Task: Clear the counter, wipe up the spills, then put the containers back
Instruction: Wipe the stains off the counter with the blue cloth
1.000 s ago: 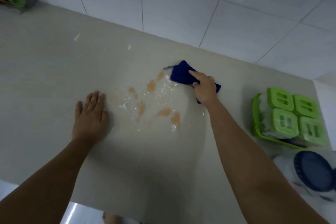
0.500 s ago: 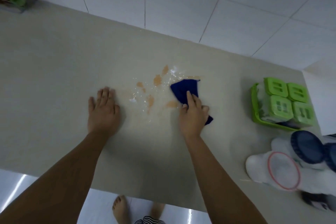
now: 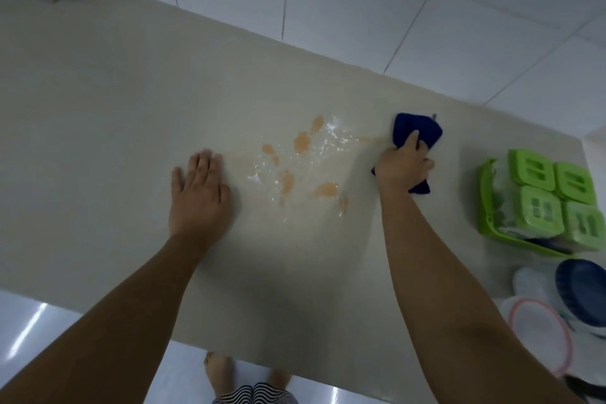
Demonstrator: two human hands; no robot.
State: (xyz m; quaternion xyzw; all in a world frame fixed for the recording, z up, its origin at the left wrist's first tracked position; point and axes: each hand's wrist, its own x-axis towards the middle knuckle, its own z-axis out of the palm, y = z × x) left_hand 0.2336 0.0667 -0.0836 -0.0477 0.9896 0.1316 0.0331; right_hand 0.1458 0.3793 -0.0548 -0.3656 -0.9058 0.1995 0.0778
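Head view: the left hand (image 3: 198,195) lies flat, fingers spread, on the counter (image 3: 98,115) mid-width. Beyond it orange spills (image 3: 301,161) spread centrally. The right hand (image 3: 403,167) grips a blue cloth (image 3: 418,131) toward the back edge; green-lidded containers (image 3: 551,203) sit at the right end.

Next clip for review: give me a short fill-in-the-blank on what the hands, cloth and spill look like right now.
1. The right hand grips a cloth coloured dark ____.
2. The left hand lies ____ on the counter, holding nothing.
3. The orange spill patches lie ____ the two hands.
4. The lids of the containers in the green tray are coloured ____.

Missing words: blue; flat; between; green
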